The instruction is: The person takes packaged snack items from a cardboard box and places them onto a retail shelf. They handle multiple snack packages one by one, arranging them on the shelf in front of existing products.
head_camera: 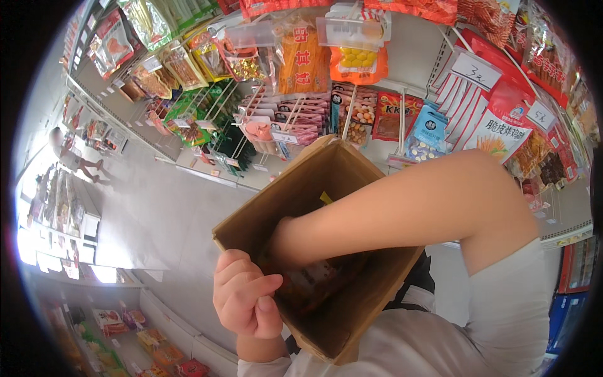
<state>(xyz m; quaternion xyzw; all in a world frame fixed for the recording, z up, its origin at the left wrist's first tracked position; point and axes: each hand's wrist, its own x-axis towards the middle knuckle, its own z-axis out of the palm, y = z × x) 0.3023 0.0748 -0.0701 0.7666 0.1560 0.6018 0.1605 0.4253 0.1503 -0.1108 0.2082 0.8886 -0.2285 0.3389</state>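
Note:
An opened cardboard box [367,301] is tilted in front of me, its mouth facing up. My left hand [248,294] grips the box's near left rim, fingers curled over the edge. Deep inside the box is my right hand [289,242], with the forearm crossing over the right rim; its fingers are hidden in shadow, so what they hold cannot be seen. Snack packets [313,278] lie at the dim bottom of the box, and a small yellow piece [325,198] shows near its far wall.
Beyond the box, packaged snacks [304,59] hang on hooks of a store shelf, with handwritten price tags [476,70]. Lower left stands another shelf [165,306] with packets. A person [70,153] is in the aisle [160,207] at far left.

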